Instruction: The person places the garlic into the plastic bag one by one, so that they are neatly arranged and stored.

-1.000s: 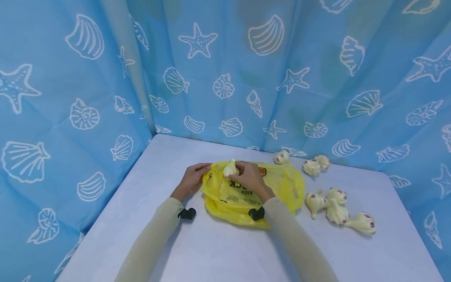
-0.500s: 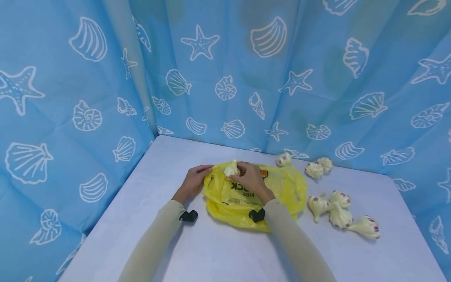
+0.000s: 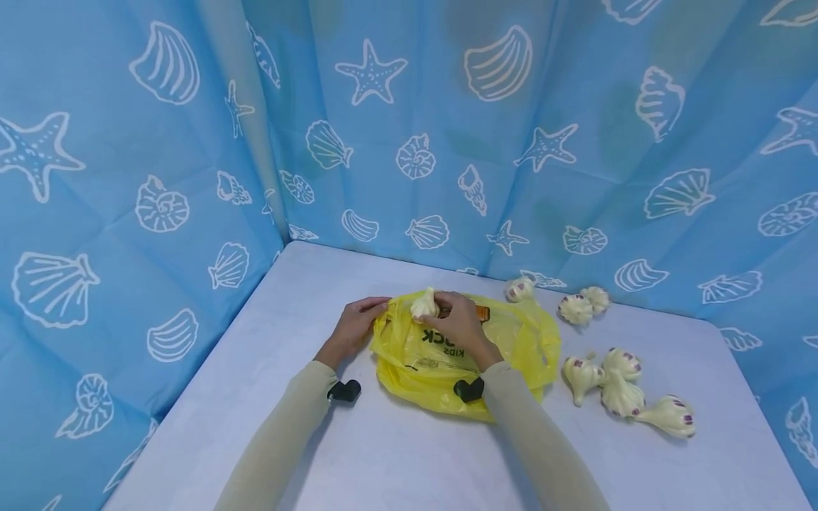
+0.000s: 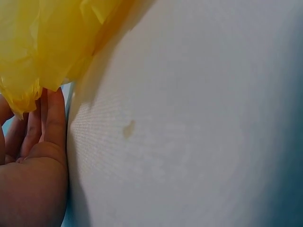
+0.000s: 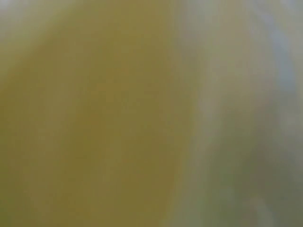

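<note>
Cream garlic bulb (image 3: 424, 306) at the tips of pinched right fingers (image 3: 446, 300), over yellow bag (image 3: 434, 365), its edge between pinched left fingers (image 4: 56, 118)

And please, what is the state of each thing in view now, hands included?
Left hand: pinching yellow bag at its left edge
Right hand: gripping garlic bulb
Garlic bulb: held, stem end up
Yellow bag: crumpled on table, mouth not clear
Other bulbs: lying loose
Blue curtain: hanging, creased
</note>
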The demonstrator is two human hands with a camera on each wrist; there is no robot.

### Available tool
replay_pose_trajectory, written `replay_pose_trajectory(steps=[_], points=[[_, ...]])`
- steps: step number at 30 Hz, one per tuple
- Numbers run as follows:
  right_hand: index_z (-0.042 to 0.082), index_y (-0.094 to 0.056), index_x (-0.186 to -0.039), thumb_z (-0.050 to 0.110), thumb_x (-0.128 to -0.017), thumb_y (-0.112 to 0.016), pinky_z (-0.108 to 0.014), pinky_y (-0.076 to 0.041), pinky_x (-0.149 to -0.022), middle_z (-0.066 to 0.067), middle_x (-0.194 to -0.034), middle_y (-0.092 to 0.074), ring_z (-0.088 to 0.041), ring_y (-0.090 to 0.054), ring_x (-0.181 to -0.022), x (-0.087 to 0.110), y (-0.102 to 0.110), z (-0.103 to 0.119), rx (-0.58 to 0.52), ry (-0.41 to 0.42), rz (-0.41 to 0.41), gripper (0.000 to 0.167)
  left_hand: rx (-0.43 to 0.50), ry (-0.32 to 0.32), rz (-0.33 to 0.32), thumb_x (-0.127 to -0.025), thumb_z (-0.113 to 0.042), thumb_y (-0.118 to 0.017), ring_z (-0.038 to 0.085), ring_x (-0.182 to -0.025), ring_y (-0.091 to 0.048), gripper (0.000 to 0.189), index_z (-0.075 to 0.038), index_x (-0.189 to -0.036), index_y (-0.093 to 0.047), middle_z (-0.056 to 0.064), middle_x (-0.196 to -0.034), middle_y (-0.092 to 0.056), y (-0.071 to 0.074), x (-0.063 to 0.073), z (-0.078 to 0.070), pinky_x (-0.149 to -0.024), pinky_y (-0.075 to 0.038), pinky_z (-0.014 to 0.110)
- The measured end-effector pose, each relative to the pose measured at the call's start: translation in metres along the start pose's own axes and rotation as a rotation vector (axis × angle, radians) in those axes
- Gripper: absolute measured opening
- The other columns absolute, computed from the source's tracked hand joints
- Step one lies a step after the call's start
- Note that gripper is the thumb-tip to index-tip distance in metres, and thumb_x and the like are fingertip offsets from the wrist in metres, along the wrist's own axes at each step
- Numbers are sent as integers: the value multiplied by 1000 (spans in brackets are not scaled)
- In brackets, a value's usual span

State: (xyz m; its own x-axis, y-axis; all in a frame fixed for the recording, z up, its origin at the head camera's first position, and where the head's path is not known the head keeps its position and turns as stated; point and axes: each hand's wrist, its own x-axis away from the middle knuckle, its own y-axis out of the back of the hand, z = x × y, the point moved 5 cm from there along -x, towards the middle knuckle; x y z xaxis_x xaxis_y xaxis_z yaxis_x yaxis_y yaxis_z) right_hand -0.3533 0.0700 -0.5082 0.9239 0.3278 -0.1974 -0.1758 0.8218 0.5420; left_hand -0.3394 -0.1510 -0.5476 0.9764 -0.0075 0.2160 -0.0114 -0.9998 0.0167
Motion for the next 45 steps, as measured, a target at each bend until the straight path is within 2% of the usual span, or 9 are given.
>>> replay_pose_trajectory(steps=[12, 18, 26, 34, 45], points=[[6, -61, -131, 25, -83, -79, -29, -57, -79, -11, -123, -60, -20, -65, -99, 1, -3, -3, 6, -12, 20, 54, -24, -17, 5, -97, -25, -61, 18, -112, -59, 26, -16, -120, -69, 1, -125, -63, 1, 2, 0, -94, -50, 29], [7, -61, -130, 26, -83, -79, -29, -57, -79, -9, -120, -61, -18, -65, -97, 2, -4, -5, 24, -4, 23, 53, -22, -22, 3, -97, -25, -61, 18, -113, -58, 27, -15, -122, -68, 3, -126, -62, 1, 3, 1, -95, -50, 30], [5, -59, -132, 24, -83, -79, -31, -57, -81, -11, -123, -62, -22, -66, -102, 3, -2, -2, -17, -10, 35, 56, -24, -4, 1, -98, -24, -60, 18, -113, -58, 26, -16, -121, -68, 1, -126, -62, 2, 3, 0, -96, -49, 30], [7, -59, -132, 24, -84, -78, -33, -57, -80, -10, -121, -64, -22, -65, -102, 0, 0, -2, -17, 11, 27, 54, -37, -13, 9, -98, -27, -61, 17, -113, -58, 25, -19, -120, -69, -1, -125, -62, 1, -2, -2, -96, -49, 29], [10, -59, -132, 30, -81, -81, -31, -57, -80, -6, -119, -63, -19, -65, -100, 1, -2, -5, -9, 6, 33, 59, -33, -7, 12, -97, -28, -61, 17, -112, -58, 26, -19, -120, -69, -1, -126, -62, 1, -2, 1, -96, -49, 29]])
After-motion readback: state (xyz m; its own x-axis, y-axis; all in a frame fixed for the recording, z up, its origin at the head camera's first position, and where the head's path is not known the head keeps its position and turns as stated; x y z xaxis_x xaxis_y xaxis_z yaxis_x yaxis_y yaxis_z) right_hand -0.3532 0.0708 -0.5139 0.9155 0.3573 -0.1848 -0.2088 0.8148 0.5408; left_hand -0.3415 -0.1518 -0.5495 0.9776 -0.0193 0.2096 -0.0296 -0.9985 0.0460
